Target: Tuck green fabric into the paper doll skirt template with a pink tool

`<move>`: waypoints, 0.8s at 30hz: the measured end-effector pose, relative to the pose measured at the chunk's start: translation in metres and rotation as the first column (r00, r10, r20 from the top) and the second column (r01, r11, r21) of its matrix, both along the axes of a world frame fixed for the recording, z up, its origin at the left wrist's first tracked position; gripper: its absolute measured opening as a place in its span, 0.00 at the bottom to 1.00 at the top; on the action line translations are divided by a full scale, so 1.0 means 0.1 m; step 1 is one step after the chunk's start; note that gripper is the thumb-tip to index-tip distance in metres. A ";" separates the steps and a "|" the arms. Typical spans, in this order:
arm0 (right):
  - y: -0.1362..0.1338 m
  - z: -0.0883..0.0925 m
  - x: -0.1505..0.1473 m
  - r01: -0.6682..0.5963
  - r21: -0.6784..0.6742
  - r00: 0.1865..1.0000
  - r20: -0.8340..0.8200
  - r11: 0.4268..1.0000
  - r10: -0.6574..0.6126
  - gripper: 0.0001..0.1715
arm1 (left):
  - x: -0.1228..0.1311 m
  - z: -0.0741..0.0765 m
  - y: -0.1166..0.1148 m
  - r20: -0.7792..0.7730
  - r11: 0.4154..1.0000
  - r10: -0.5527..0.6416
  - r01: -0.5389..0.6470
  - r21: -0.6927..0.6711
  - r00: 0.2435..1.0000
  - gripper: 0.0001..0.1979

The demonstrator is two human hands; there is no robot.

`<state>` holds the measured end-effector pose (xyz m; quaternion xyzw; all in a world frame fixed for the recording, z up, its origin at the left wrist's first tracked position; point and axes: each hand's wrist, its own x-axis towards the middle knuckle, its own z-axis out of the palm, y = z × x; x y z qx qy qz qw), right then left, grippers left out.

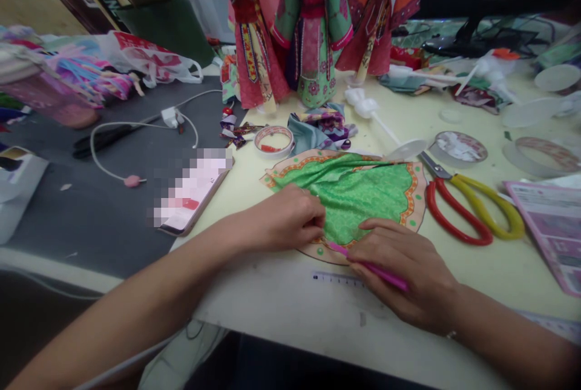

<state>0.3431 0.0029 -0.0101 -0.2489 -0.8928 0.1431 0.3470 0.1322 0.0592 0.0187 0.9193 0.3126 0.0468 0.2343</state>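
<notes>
Tabletop (pixel 267 302), pale and smooth, runs along the bottom of the frame. A bit of ruler (pixel 338 279) lies on it, low and right of the middle. Just above, I see the right hand (pixel 402 257), its grip closed around a thin pink stick (pixel 390 277). The left hand (pixel 290 217) rests on the left part of a green cloth (pixel 358 193), fingers curled in. I cannot tell if that grip pinches the cloth or only presses on it. The cloth lies in the middle of the frame, partly under both hands, with folds near its top.

To do this bit well, I think the left hand should hold the cloth snug and flat beside the tip. The stick should go in small, soft moves, so nothing bunches up. The left fingers are very near the tip, so slow seems best.

The stick's tip points to the upper left, toward the left hand, and its long line slants down to the lower right. The cloth is wider than it is deep, so its long way goes left to right, and its peach edge curves round the right side and bottom.

Scissors (pixel 472 202) lie to the right, handles toward us. Further back sits a tape ring (pixel 278 154), and behind it stand three little dresses (pixel 313 33), top middle.
</notes>
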 end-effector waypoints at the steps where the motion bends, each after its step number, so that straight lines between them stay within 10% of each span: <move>1: 0.00 0.00 0.00 0.000 0.001 1.000 0.000 1.000 0.000 0.09 | 0.00 0.00 0.00 -0.003 1.000 0.006 -0.006 -0.002 1.000 0.06; 24: -0.03 0.00 0.06 -0.126 0.155 0.982 0.162 0.980 0.101 0.10 | 0.02 -0.04 -0.01 -0.006 0.999 0.031 -0.031 0.036 0.999 0.08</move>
